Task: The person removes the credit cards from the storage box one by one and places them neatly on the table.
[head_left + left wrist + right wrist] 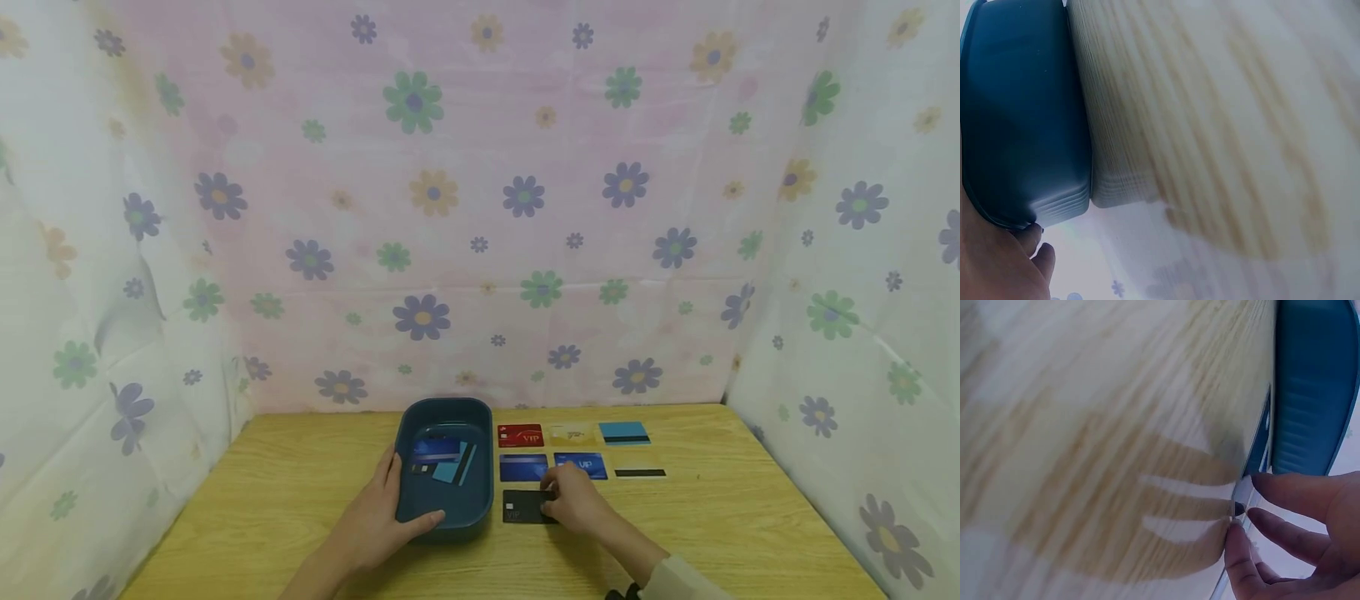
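Card (522,506), black, lies on the tabletop (300,475) just right of the blue tray (444,422); right hand (576,500), grip narrow, pinches its right end. Left hand (375,517) holds the tray's left side.

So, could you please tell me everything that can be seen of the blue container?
The blue container is an open, dark tub, longer than wide, with rounded corners and a narrow rim. It looks like smooth plastic, with faint bands on its outer wall. It stands upright on the wood-look table, left of the laid-out cards. Inside lie a few loose cards, some overlapping. The left hand holds it, fingers along its left side, thumb at the near end.
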### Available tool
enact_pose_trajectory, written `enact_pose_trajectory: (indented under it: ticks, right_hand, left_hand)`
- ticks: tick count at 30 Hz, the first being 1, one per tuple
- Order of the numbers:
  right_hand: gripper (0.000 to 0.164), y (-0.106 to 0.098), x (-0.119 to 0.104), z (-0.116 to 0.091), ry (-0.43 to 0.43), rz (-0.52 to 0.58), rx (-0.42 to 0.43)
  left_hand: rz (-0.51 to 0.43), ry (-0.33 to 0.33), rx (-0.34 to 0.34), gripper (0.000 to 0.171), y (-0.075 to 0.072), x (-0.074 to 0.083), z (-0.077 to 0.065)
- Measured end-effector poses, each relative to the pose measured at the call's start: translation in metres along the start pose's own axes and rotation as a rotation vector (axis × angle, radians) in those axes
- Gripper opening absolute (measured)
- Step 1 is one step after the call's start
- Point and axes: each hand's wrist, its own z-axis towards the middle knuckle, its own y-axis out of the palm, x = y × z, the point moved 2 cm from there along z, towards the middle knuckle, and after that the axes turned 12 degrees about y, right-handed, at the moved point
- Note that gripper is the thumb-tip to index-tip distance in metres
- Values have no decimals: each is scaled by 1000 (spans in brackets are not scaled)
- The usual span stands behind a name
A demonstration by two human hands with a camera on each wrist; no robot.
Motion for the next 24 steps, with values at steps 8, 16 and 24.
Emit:
enact_pose_trajectory:
  ticks: [8,16,24]
  right_hand:
    - [17,0,2,1,-22,-3,1]
    - [20,-1,4,0,-40,52,-50]
    - [22,-4,6,2,-36,88,-92]
  left_hand:
    - [-5,2,-1,131,0,0,0]
    - [3,0,0,131,1,-3,2]
    - [-4,-8,-6,131,2,-4,1]
